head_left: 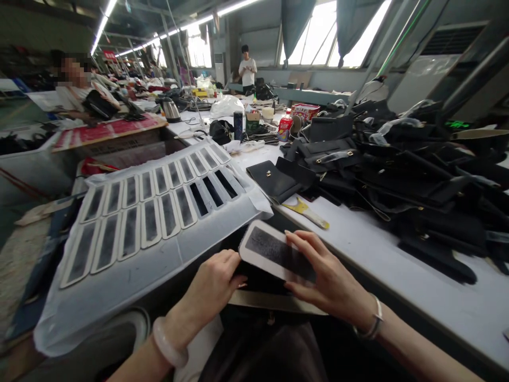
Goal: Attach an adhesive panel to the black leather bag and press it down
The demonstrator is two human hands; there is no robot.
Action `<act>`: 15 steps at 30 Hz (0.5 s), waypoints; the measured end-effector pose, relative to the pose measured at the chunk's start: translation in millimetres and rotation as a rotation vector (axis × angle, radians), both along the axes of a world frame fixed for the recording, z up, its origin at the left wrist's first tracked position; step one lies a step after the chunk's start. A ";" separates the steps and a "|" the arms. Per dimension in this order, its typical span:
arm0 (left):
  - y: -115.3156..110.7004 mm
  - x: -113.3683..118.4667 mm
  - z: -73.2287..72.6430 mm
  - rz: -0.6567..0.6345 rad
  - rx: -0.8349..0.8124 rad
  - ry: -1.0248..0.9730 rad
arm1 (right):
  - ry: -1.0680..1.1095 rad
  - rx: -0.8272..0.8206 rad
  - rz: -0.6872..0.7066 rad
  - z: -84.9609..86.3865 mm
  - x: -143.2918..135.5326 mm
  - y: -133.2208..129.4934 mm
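Note:
My right hand (326, 276) grips a light, round-cornered panel (264, 245) with a dark rectangle in its middle. Fingers lie along its top edge and the thumb is at the lower edge. My left hand (218, 276) is closed at the panel's left end, fingers curled on the edge of a black bag (258, 286) in my lap; its exact hold is partly hidden. A pale strip (274, 303) runs along the bag's near edge. To the left, similar panels (129, 233) lie in two rows on a white-covered board (159, 265).
A heap of black bags (397, 175) covers the right of the white table (358, 239). Nearer are a black flap piece (272, 180) and a yellow-handled scraper (306, 211). Farther back stand a red bottle (285, 126) and a kettle (170, 110). Co-workers are at the left and back.

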State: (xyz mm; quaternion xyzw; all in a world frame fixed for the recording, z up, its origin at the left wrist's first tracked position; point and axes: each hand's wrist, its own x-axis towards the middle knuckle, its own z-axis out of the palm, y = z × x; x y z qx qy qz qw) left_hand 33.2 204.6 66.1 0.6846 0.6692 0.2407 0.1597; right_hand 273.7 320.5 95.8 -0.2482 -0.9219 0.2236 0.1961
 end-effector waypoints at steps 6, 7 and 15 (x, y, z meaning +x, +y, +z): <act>-9.4 -1.6 -29.2 0.043 -0.018 -0.187 | -0.188 0.339 -0.011 -18.1 8.8 -6.4; -12.7 -4.9 -32.9 0.102 -0.008 -0.290 | -0.196 0.366 0.004 -20.2 6.7 -7.1; -41.1 -9.7 -87.2 0.541 -0.058 -1.053 | -0.251 0.312 0.113 -31.0 -19.8 -15.9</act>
